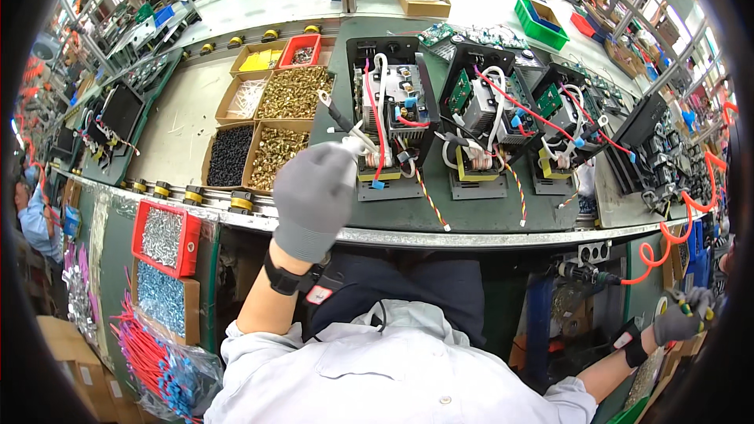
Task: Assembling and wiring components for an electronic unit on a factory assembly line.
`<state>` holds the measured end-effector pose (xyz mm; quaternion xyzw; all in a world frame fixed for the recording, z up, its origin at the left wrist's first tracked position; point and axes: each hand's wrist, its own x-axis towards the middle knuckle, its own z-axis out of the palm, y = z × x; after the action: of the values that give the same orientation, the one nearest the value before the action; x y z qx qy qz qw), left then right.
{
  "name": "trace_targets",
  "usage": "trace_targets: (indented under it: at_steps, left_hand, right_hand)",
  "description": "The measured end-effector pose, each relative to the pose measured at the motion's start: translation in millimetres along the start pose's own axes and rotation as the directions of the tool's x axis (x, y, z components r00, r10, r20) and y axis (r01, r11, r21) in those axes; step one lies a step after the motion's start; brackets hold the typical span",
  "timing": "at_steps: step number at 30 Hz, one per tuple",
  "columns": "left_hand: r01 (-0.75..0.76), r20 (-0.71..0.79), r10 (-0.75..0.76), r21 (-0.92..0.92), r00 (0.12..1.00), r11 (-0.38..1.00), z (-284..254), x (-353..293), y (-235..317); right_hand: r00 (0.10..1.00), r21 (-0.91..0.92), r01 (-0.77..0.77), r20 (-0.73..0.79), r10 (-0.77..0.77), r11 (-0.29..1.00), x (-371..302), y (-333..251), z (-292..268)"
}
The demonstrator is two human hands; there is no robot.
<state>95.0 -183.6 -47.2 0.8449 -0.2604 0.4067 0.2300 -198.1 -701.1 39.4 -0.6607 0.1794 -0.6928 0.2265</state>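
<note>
My left hand (316,198), in a grey glove, reaches over the bench with its fingers closed at a white cable (360,140). That cable has a black sleeve and a ring lug, and belongs to the leftmost power unit (397,102), an open black housing with red and white wires. Beside it stand two similar units, a middle one (481,110) and a right one (561,122). Far to the right, my gloved right hand (682,320) is closed around something with yellow and dark parts, perhaps tool handles; its kind is unclear.
Left of the units are cardboard boxes of brass fasteners (295,94) and black parts (228,155). A red bin of screws (165,238) sits nearer, above a bag of red wires (161,361). A coiled red air hose (648,263) hangs at right, near a powered driver (581,273).
</note>
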Motion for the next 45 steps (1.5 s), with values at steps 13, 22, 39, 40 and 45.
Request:
trace_targets:
  at_steps: [13,22,39,40,45]
  left_hand:
    - [-0.164,0.048,0.185,-0.287,0.981,0.944,22.9,21.1,-0.2]
    - [0.444,0.253,-0.392,-0.716,0.884,0.539,43.8,30.0,17.4]
    - [-0.04,-0.049,0.032,-0.158,0.998,0.987,58.1,13.8,12.9]
    - [-0.092,-0.063,0.083,-0.153,0.995,0.984,59.7,12.3,11.3]
    - [-0.076,0.059,0.086,-0.154,0.995,0.985,61.1,9.4,9.0]
  right_hand:
    - [0.818,0.819,-0.573,0.567,-0.098,-0.035,-137.2,-245.8,244.6]
    - [0.798,0.85,-0.521,0.517,0.309,-0.076,-203.4,-260.1,311.4]
    - [0.735,0.739,-0.672,0.657,-0.17,-0.047,-190.9,-261.2,362.4]
    - [0.69,0.717,-0.689,0.693,-0.21,0.103,-190.8,-264.0,364.6]
    - [0.564,0.623,-0.75,0.778,-0.277,0.222,-192.1,-267.6,378.3]
